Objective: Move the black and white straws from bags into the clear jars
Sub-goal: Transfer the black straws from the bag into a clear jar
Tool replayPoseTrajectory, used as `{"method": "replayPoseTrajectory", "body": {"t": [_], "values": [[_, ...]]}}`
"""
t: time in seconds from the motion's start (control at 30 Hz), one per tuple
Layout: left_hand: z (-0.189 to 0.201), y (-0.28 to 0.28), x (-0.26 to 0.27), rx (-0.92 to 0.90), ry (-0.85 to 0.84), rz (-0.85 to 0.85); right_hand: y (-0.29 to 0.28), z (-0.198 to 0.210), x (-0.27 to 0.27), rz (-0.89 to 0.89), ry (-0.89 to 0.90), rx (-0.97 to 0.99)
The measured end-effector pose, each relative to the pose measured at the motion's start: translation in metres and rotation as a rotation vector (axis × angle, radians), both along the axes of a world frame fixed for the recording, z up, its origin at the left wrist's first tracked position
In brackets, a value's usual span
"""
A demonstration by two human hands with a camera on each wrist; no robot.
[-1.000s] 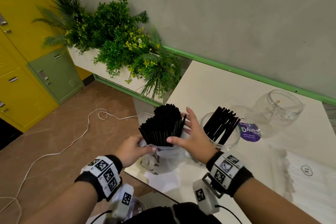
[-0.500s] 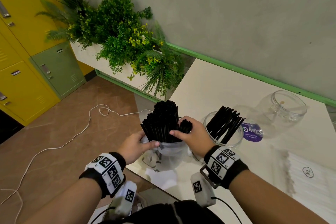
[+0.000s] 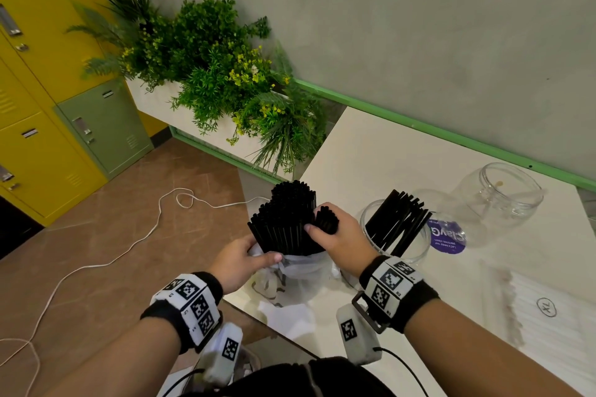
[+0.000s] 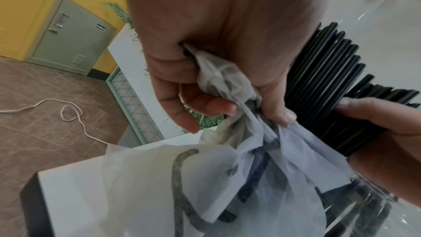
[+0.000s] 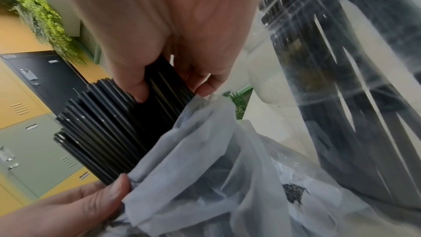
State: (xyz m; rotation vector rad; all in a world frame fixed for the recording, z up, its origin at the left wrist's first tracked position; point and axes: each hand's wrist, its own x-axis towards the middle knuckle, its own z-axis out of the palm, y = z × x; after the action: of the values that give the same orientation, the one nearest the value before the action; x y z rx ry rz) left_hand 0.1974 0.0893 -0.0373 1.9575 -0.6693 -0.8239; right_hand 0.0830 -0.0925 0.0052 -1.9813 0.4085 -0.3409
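White worktop (image 3: 371, 151) by the grey wall: the right hand (image 3: 338, 235), flat against the black straws (image 3: 283, 222) a second ago, has now curled round a small clump, ready for the nearer jar (image 3: 396, 229). Left hand (image 3: 238, 261) pinches the bag (image 3: 300, 271).

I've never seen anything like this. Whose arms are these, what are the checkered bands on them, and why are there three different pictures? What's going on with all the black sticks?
No machine here: a person wears three cameras, with patterned marker bands on the wrists. The wide picture comes from the head, the two close ones from each wrist.

The left hand holds the gathered top of a thin white bag standing on the white table. The right hand has its grip around a small bunch of black straws, taken from the bag's large bundle. Beside it a clear jar already holds some black straws; an empty jar lies farther back.
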Motion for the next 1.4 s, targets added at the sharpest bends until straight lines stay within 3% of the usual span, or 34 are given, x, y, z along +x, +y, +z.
{"method": "replayPoseTrajectory", "body": {"t": [0.63, 0.93, 1.17, 1.4], "values": [[0.008, -0.004, -0.002, 0.016, -0.041, -0.009, -0.014, 0.099, 0.008, -0.231, -0.525, 0.091], [0.010, -0.006, -0.001, 0.040, -0.088, -0.040, -0.044, 0.138, -0.002, -0.269, -0.589, 0.118], [0.012, -0.007, -0.001, 0.030, -0.076, -0.061, -0.069, 0.144, -0.021, -0.357, -0.555, 0.127], [0.013, -0.005, 0.000, 0.016, -0.059, -0.073, -0.081, 0.147, -0.041, -0.499, -0.722, -0.042]]}}
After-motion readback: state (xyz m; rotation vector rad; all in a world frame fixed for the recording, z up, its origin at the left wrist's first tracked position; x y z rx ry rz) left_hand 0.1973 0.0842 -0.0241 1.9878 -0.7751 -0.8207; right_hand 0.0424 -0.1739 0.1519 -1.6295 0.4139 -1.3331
